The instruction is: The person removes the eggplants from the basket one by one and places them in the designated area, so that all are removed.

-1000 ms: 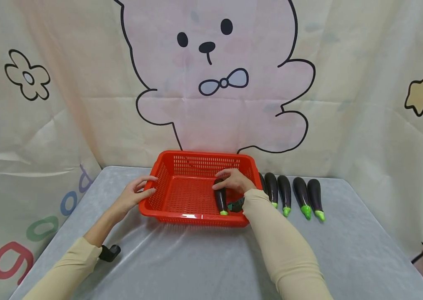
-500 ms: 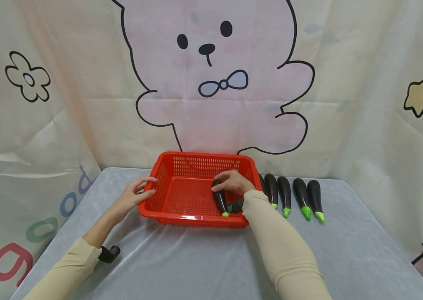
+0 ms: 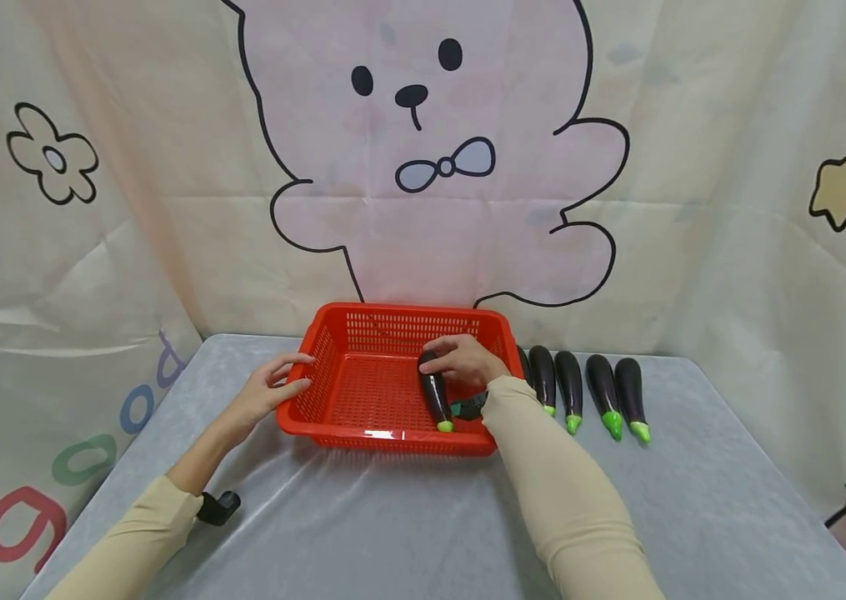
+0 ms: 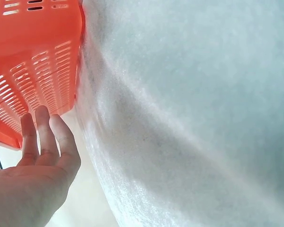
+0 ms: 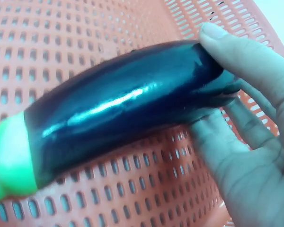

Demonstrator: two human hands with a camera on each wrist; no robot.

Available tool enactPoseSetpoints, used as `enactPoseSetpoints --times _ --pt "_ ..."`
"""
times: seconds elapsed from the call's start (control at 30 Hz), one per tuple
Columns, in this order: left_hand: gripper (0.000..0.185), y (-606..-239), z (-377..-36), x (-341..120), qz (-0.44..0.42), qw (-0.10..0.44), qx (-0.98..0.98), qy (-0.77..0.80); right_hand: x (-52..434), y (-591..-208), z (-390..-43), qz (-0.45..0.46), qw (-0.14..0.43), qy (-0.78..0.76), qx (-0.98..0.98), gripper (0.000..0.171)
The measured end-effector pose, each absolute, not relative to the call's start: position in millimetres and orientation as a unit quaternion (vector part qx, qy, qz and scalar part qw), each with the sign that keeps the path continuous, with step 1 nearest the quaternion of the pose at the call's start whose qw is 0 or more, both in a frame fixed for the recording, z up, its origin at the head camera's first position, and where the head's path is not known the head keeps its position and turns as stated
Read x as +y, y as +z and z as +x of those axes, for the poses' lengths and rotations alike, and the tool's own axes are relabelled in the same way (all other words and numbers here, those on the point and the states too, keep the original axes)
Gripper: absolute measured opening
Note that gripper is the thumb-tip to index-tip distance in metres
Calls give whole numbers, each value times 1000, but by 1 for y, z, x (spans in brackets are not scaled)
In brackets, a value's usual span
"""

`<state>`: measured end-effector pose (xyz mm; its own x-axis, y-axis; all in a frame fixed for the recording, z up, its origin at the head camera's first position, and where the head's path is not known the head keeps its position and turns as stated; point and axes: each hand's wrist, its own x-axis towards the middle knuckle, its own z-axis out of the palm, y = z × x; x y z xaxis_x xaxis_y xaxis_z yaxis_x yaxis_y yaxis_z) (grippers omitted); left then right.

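Eggplant (image 3: 433, 392) gripped by right hand (image 3: 463, 361) inside basket (image 3: 332, 342), left hand (image 3: 267, 390) touching rim

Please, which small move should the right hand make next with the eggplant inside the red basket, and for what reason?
Probably lower it a little and let go. The right hand grips the rounded end of the dark purple eggplant with the green stem cap, already inside the red perforated plastic basket close to its floor, while the left hand rests on the basket's left wall. More similar eggplants lie on the grey table.

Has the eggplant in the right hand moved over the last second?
Yes. The eggplant has shifted slightly left, toward the basket's middle, gripped by the right hand.
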<state>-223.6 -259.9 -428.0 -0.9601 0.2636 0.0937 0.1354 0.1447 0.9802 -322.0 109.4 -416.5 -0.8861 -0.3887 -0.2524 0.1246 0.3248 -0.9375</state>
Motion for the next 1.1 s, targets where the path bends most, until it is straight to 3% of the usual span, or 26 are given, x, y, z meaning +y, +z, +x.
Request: enactPoseSetpoints --times 0.67,1.1 --pt "43 -429 -224 -260 129 51 756 639 103 -385 -332 -90 200 -655 723 49" --pt "44 -429 -223 -260 127 50 759 637 127 -370 -338 -97 172 -646 737 48"
